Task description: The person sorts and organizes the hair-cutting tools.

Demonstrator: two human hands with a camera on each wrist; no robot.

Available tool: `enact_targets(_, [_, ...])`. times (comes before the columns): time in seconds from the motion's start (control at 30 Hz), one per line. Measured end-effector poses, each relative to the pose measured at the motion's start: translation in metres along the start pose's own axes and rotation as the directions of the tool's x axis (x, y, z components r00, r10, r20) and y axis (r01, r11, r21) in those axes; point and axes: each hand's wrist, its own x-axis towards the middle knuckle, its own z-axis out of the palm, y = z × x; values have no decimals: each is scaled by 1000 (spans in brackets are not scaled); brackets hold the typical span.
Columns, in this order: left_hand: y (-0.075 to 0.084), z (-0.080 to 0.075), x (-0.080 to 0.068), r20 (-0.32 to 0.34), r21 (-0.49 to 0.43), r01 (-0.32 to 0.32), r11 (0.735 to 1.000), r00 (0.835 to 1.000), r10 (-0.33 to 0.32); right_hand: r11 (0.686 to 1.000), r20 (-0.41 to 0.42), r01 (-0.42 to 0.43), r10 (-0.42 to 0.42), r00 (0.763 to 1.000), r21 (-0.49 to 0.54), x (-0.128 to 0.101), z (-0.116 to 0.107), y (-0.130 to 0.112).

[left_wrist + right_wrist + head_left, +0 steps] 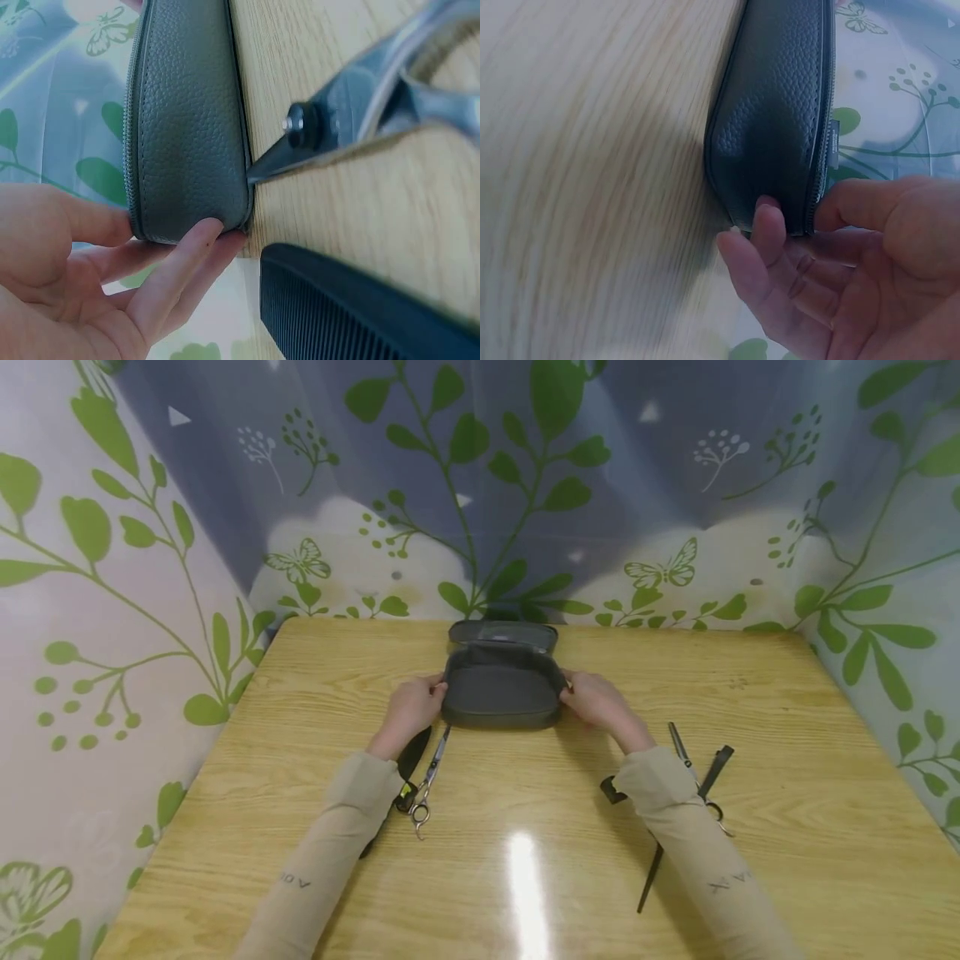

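1. We hold the grey zip case (pixel 501 693) at the far middle of the counter (pixel 525 877), its lid (pixel 502 633) lying open on the far side.
2. Our left hand (pixel 411 708) grips the case's left end, thumb on the zip edge and fingers (pixel 180 262) against the leather side; our right hand (pixel 596 697) grips the right end the same way, fingers (pixel 769 232) on the corner.
3. The case's long axis runs left to right, so it lies squarely between both hands, neither nearer than the other.
4. Just near of the left hand lie scissors (pixel 429 781) and a black comb (pixel 411 756); the scissor tips touch the case's near edge.
5. Near the right forearm lie more scissors (pixel 693 777) and another dark comb (pixel 716 767), apart from the case.
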Motion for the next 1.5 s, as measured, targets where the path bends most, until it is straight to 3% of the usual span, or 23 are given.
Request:
enact_targets(0.3, [5, 5, 1, 48, -27, -2, 1000, 999, 4, 1000, 10, -5, 5, 1000, 4, -3, -3, 8])
enact_targets(0.77, [11, 8, -1, 52, -22, -2, 1000, 999, 4, 999, 24, 10, -11, 1000, 41, -7, -4, 15])
enact_targets(1.23, [15, 5, -5, 109, -39, -13, 999, 994, 17, 999, 26, 15, -16, 1000, 39, -10, -2, 16])
enact_targets(1.5, [16, 6, -5, 99, -40, -24, 999, 995, 28, 998, 19, 24, -25, 1000, 54, -15, -1, 18])
